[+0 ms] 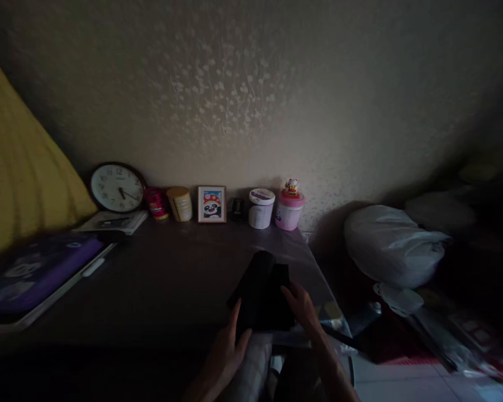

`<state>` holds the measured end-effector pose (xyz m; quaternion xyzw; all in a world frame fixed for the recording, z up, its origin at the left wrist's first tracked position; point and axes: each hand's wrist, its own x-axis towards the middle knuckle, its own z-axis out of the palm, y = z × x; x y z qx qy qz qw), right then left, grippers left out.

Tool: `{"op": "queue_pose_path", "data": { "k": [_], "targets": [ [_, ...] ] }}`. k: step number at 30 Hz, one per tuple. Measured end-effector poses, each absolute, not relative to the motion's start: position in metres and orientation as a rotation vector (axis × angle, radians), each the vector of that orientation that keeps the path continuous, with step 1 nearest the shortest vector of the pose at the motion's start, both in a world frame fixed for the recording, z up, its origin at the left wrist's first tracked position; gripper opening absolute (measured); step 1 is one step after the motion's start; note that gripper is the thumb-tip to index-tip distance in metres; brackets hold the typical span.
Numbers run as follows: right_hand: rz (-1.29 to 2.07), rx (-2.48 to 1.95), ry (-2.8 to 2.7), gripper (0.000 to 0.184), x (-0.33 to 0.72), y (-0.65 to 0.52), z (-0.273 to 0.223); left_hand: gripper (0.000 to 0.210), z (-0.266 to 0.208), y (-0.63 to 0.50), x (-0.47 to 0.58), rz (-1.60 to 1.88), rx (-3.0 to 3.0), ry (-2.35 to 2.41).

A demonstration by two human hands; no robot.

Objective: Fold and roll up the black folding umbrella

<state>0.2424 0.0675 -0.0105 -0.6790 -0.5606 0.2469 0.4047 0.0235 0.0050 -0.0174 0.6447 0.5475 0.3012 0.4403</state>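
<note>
A black, soft-looking bundle (255,285) lies near the front right edge of the dark table. It has a rounded, roll-like part on the left and a flatter, squared part on the right; its exact kind is too dark to make out. My left hand (228,349) grips its lower left side between thumb and index finger. On the right edge of the flat part, my right hand (300,306) has its fingers closed, the thumb hidden in shadow. A dark strap (339,336) runs off to the right beyond my right wrist.
Along the wall stand a round clock (117,188), a red tub (156,203), a yellow-lidded canister (180,204), a framed panda picture (212,205), a white tub (261,209) and a pink tub (289,210). A purple case (46,268) lies left; a white bag (396,245) sits right.
</note>
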Motion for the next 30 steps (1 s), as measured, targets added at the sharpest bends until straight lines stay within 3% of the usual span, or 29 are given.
{"op": "queue_pose_path", "data": {
  "k": [10,30],
  "targets": [
    [0.628,-1.643,-1.362,0.048,0.221,0.068,0.002,0.063,-0.022,0.005,0.021,0.822,1.585,1.274],
    [0.697,-1.623,-1.488,0.046,0.163,0.101,0.000,0.069,-0.010,0.005,0.025,0.597,1.664,1.393]
  ]
}}
